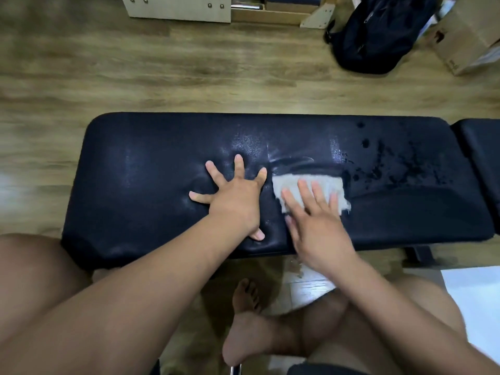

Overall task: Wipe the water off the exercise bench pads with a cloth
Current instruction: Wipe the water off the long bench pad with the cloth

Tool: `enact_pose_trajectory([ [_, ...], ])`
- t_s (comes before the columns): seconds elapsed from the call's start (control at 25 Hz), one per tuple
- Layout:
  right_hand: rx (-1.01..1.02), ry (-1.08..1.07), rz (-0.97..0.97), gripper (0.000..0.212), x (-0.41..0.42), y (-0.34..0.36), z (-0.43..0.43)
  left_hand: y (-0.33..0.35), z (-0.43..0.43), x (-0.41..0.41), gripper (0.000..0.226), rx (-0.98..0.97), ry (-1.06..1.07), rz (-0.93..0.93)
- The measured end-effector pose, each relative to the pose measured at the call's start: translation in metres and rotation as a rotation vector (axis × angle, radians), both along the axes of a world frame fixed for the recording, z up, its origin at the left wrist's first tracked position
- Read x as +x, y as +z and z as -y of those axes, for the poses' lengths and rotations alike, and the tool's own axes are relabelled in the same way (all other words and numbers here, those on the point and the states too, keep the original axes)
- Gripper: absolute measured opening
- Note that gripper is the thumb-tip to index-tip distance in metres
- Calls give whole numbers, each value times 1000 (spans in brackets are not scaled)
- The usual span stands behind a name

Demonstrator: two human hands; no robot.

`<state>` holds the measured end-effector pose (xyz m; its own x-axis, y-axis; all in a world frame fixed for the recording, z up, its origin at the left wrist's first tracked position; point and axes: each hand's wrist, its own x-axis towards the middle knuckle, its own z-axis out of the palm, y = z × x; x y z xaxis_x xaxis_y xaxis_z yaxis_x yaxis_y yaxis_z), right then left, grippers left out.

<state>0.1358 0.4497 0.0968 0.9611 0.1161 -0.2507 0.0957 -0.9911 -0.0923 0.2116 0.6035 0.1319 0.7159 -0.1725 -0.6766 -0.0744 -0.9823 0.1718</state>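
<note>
On the long dark pad [162,163] of the bench, the left hand [232,196] lies flat, fingers spread wide and straight. Just right of it, the right hand [316,223] presses a grey cloth [286,184] down under straight fingers. Water droplets [400,169] bead the pad's right part, near a second pad [481,158]. A black backpack [378,31] sits on the wooden floor [162,77] beyond.
</note>
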Motion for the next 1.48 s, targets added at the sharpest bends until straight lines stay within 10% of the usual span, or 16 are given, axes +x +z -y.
enact_pose_trajectory([
  [0.32,40,-109,-74,50,188,7,-15,3,-4,-1,134,-32,-10,-10],
  [0.8,69,-90,-13,60,-85,7,-39,-12,-54,-85,79,-139,-196,300],
  [1.28,-20,-177,-38,64,176,-1,-71,-25,-124,-116,66,-275,-207,438],
  [1.48,56,-142,-16,59,141,11,-74,-20,-124,-111,67,-198,-111,442],
])
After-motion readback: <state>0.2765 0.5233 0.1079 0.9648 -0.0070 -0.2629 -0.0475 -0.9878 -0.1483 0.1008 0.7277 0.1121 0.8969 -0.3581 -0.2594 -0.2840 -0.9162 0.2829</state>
